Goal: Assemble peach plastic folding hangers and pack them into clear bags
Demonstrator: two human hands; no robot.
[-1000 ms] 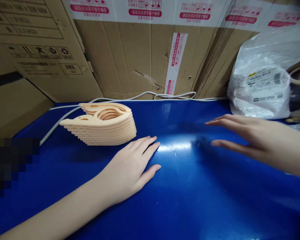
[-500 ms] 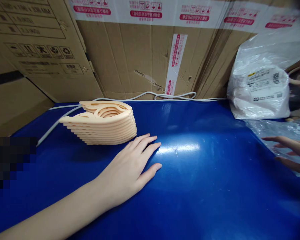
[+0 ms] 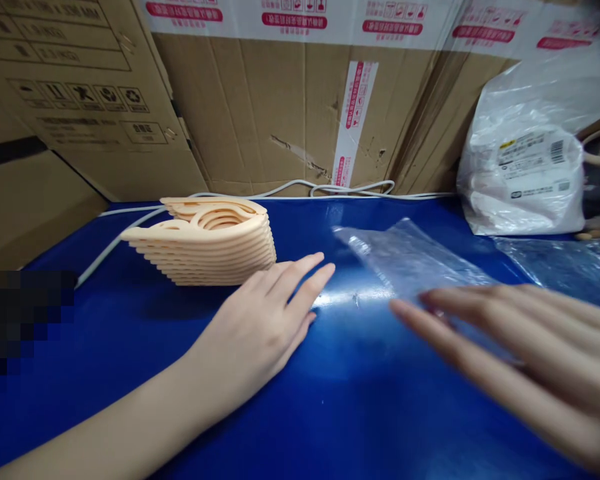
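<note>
On the right, my right hand (image 3: 520,347) is smeared by motion. A clear plastic bag (image 3: 405,257) trails from its fingers, stretching out over the blue tabletop; the exact grip is partly hidden. My left hand (image 3: 270,307) rests palm down near the middle, fingers extended, holding nothing. Just beyond it stands a stack of cream plastic pieces (image 3: 210,250), nested together, with curved arms and rounded openings; they look like clothes hangers. The left hand's knuckles overlap the stack's right end in view, and I cannot tell whether they touch.
Cardboard boxes (image 3: 260,100) wall off the back and left. A white cable (image 3: 350,190) runs along the rear edge of the blue tabletop (image 3: 280,427). At the back right sits a labelled white plastic package (image 3: 525,180), with more clear plastic (image 3: 555,263) lying before it.
My right hand has come leftward from the right edge, bringing a clear plastic bag over the table. My left hand has shifted slightly, its thumb drawn in nearer the fingers.
</note>
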